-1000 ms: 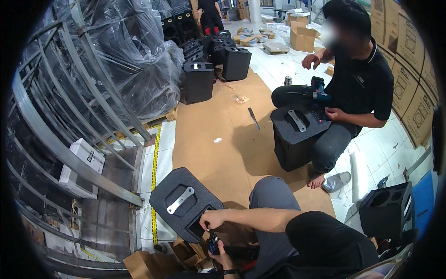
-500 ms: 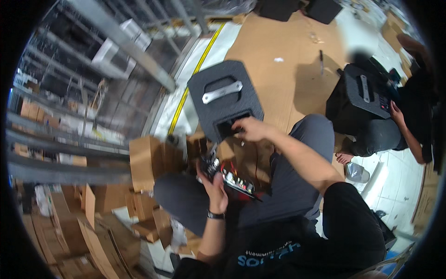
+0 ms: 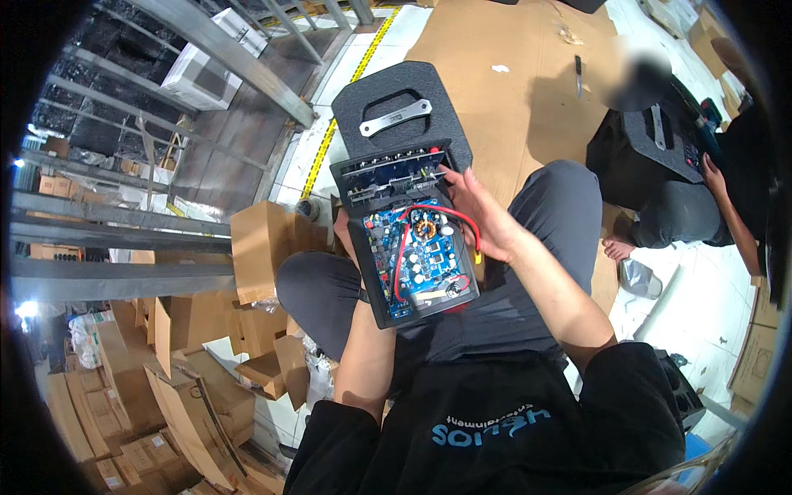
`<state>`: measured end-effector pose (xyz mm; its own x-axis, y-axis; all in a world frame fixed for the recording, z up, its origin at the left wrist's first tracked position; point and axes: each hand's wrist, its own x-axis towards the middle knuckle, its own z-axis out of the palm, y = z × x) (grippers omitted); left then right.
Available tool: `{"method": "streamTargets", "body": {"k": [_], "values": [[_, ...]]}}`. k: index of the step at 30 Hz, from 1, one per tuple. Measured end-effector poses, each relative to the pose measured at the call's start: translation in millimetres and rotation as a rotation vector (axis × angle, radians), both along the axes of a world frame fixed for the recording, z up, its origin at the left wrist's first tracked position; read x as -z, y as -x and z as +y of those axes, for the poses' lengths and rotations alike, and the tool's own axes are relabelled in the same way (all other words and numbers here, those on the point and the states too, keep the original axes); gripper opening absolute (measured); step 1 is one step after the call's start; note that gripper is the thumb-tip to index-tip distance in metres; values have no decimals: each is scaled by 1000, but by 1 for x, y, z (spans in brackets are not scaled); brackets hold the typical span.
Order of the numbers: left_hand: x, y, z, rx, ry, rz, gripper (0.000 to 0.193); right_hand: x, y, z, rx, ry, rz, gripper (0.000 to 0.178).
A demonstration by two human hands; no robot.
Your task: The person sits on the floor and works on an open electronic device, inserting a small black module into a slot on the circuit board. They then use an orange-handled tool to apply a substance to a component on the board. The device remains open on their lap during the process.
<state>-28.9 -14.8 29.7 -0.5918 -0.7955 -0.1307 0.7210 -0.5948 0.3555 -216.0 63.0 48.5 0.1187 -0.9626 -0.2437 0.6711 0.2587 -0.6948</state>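
Blue lettering (image 3: 491, 427) marks a black shirt (image 3: 511, 469), dark print (image 3: 405, 116) a silver handle (image 3: 384, 124).

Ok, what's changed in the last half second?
The right hand has left the opening of the speaker for the right side of the circuit module. The module, left hand at its left, has come up toward the speaker and turned its components to the camera. Speaker and knife look unmoved.
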Motion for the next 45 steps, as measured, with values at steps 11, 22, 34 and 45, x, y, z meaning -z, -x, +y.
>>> {"method": "streamTargets", "body": {"k": [11,22,34,45], "values": [[-22,69,-9,63,-78,63,66,-48,68,-12,147,-35,273,85],[-18,102,30,357,328,-152,82,-68,123,45,431,-56,151,67],[148,56,-16,434,192,-1263,33,-43,153,25,650,187,469,47],[290,69,-47,268,759,-929,30,-1,163,13,847,38,951,30]]}}
